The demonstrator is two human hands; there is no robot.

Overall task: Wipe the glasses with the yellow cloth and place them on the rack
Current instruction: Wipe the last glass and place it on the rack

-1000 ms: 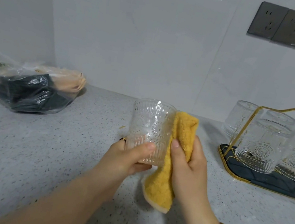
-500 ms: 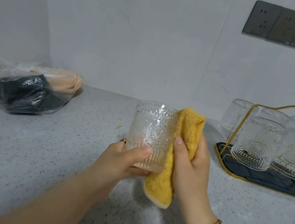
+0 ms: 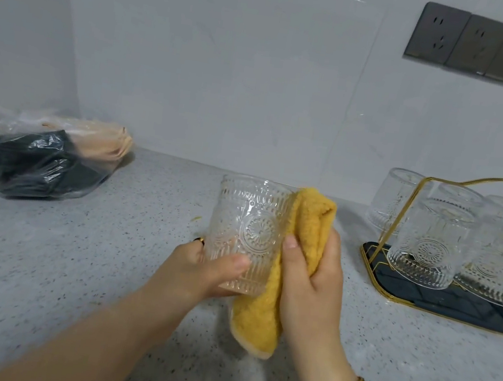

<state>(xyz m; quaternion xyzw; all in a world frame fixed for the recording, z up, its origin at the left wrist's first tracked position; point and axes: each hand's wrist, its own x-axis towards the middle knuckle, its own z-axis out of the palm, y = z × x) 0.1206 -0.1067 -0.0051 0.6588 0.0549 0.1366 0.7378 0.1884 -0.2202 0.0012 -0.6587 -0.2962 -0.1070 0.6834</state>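
My left hand [image 3: 201, 264] grips a clear embossed glass [image 3: 247, 222] near its base and holds it upright above the speckled counter. My right hand [image 3: 312, 276] holds the yellow cloth [image 3: 311, 218] and presses it against the glass's right side. The cloth's lower end hangs below both hands. At the right stands the rack [image 3: 441, 301], a dark tray with a gold rim and gold wire frame. Several matching glasses [image 3: 430, 244] sit upside down on it.
A clear plastic bag [image 3: 34, 160] holding dark and beige items lies at the far left of the grey speckled counter [image 3: 72, 262]. A row of grey wall sockets [image 3: 477, 44] is mounted on the white tiled wall above the rack.
The glass has turned in my left hand, bringing its round medallion pattern toward me. The cloth in my right hand has slid a little higher along the glass's side.
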